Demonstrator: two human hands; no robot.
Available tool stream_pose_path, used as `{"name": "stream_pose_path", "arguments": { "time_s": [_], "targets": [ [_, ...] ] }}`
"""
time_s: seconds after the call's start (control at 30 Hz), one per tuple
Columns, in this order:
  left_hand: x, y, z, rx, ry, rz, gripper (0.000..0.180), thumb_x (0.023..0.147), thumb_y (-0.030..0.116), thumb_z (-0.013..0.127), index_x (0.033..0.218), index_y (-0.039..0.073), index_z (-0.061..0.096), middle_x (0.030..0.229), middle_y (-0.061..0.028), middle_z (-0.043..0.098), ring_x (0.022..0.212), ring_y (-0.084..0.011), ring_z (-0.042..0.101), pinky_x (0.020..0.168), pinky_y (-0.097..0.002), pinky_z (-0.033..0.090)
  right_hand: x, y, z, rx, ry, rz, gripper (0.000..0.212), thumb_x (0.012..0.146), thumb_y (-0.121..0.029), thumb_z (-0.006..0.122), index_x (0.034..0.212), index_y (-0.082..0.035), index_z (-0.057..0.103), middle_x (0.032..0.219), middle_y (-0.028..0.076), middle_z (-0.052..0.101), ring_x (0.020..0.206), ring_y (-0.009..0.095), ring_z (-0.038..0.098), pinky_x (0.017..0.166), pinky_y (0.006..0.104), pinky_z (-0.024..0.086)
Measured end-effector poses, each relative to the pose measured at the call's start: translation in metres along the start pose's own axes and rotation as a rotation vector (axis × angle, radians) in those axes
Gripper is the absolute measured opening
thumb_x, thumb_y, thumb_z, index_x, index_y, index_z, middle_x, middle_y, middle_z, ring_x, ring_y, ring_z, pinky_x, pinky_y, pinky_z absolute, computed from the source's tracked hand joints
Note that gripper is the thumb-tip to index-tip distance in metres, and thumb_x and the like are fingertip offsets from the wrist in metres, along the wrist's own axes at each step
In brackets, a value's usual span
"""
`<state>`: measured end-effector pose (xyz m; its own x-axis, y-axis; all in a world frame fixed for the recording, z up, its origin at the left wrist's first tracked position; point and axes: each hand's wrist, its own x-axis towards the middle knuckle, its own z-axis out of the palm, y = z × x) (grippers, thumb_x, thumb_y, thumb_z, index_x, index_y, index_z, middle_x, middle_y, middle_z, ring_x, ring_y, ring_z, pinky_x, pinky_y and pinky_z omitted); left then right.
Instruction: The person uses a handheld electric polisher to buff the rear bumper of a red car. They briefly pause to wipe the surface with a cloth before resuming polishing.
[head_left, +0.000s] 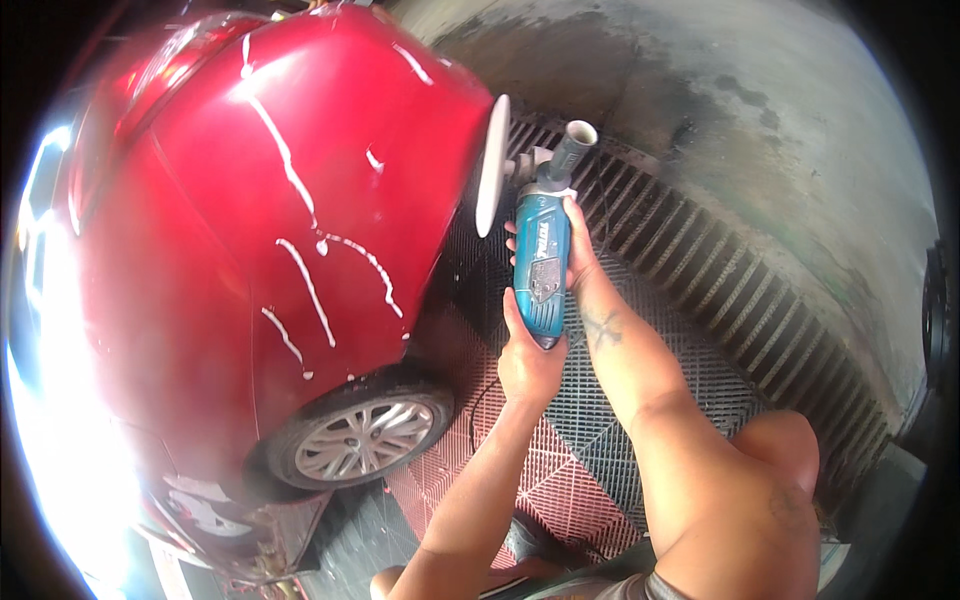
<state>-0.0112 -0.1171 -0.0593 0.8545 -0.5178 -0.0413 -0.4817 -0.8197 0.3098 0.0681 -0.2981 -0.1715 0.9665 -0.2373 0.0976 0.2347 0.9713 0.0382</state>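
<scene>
One left hand behind and one right hand nearer the front curl snugly round the blue polisher, likely to keep it steady beside the red car, with the white pad facing the car.

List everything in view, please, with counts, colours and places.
polisher: 1, teal, in both hands
pad: 1, white, on polisher
handle: 1, grey, on polisher
car: 1, red, left
streaks: several, white, on car
wheel: 1, silver, on car
floor tiles: many, red, grey, underfoot
drain grate: 1, dark, right of centre
concrete: 1 expanse, grey, upper right
left hand: 1, bare, polisher's near end
right hand: 1, bare, polisher's right side
arms: 2, bare, below
</scene>
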Motion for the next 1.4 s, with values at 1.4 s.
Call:
{"name": "stream_pose_path", "arguments": {
  "time_s": [1.4],
  "targets": [
    [-0.112,-0.144,-0.213,0.411,-0.304,-0.066,0.11,0.08,0.018,0.083,0.169,0.014,0.018,0.108,-0.0309,0.075,0.096,-0.0451,0.076,0.089,-0.051,0.063,-0.089,0.263,0.033,0.258,-0.273,0.211,0.085,0.083,-0.062,0.085,0.146,-0.013,0.056,0.148,0.015,0.062,0.135,0.032,0.061,0.114,0.0555,0.051]
  ]
}}
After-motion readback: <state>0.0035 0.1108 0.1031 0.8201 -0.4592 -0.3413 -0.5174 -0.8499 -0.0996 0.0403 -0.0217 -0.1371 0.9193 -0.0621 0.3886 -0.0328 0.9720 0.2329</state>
